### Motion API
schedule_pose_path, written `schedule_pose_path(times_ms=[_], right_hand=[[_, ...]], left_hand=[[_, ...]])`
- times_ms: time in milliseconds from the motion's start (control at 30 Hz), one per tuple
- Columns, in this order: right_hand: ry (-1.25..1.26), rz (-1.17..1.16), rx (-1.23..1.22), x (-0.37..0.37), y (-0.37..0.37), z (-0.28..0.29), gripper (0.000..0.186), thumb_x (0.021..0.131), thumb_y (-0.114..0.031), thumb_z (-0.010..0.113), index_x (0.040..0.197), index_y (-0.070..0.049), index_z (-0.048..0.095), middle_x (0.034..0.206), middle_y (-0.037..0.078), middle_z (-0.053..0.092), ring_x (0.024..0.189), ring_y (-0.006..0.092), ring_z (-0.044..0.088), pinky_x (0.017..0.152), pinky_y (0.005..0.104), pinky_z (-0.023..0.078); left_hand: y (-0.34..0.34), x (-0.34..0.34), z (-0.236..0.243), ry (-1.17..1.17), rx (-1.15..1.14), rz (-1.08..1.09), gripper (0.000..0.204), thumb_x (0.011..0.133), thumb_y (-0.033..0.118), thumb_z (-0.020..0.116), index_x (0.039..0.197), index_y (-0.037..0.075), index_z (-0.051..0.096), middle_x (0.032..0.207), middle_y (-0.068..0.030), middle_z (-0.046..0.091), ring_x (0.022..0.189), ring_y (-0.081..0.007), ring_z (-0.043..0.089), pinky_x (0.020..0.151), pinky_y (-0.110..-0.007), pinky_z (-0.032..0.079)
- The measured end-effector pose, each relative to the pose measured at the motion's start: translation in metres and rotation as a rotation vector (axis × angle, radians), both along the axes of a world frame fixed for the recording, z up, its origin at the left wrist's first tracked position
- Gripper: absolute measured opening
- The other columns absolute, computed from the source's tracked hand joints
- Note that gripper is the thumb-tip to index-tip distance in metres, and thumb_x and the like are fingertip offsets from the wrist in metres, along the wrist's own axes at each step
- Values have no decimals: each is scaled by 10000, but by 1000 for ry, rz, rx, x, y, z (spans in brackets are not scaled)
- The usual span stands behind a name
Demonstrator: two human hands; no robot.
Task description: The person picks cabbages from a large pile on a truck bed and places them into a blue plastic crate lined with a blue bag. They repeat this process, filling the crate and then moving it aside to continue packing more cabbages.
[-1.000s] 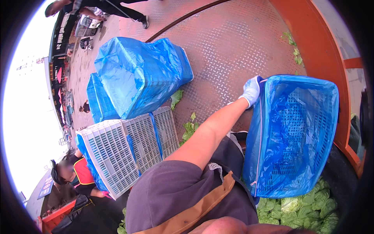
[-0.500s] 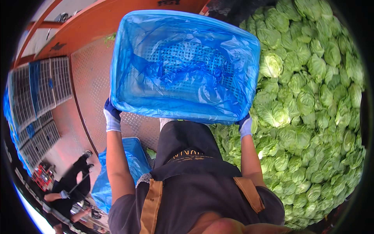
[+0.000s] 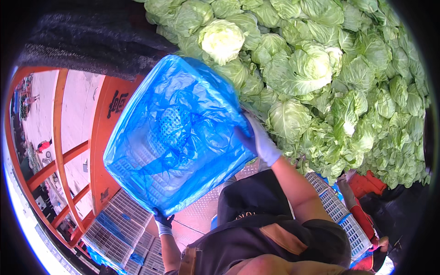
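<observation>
A crate lined with crinkled blue plastic film (image 3: 192, 133) is held tilted in front of my body, its mouth facing up, with nothing but the film visible inside. My left hand (image 3: 163, 222), in a white and dark blue glove, grips the crate's lower corner. My right hand (image 3: 256, 137), gloved the same way, grips the right rim. Just beyond that hand lies a large heap of green cabbages (image 3: 298, 73), some with pale cut faces and loose leaves.
An orange metal side panel and railing (image 3: 106, 110) run along the left, below dark cloth (image 3: 82, 43). Plastic crates (image 3: 114, 224) stand at lower left, more (image 3: 350, 229) at lower right beside a co-worker's hand (image 3: 381, 243). Patterned metal floor (image 3: 192, 227) shows between.
I have turned toward the cabbage heap, which now fills the upper right. The lined crate, held in both hands, has swung left and tilted round beside the heap.
</observation>
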State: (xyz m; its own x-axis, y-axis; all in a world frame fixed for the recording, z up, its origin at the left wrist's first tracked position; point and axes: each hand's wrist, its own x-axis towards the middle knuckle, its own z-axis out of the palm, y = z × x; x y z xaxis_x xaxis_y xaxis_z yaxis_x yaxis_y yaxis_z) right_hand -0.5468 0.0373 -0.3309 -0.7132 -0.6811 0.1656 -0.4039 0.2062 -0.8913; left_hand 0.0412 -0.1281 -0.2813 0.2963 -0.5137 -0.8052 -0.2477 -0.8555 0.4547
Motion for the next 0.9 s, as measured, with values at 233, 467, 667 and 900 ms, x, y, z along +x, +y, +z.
schedule_pose_path(times_ms=[233,467,667,900], right_hand=[[-290,3,295,37,-32,-10,566,897,-125,734,1400,12,513,1265,263,651,1149,435,640,999,475,512],[-242,58,310,15,-32,-10,561,932,-201,688,1412,22,503,1286,261,636,1152,438,630,1030,532,466],[-289,25,212,-4,-44,-19,502,919,-190,700,1370,-28,552,1236,226,669,1112,410,655,943,508,514],[-205,58,343,-30,-41,-16,439,923,-272,702,1307,-72,628,1174,217,699,1068,416,672,882,498,547]], left_hand=[[-10,31,-33,263,-2,186,762,1036,641,408,1588,119,352,1613,-97,416,1423,-369,429,1200,-533,333],[-21,41,-18,-207,125,-556,467,1080,449,314,1354,104,468,1342,-73,570,1209,-293,538,1086,-420,377],[1,56,-32,144,303,-303,310,1055,297,452,1220,65,576,1248,-117,683,1120,-281,634,1011,-424,466],[14,88,-50,900,870,169,574,982,564,579,1276,72,607,1143,-108,671,1017,-276,631,929,-431,502]])
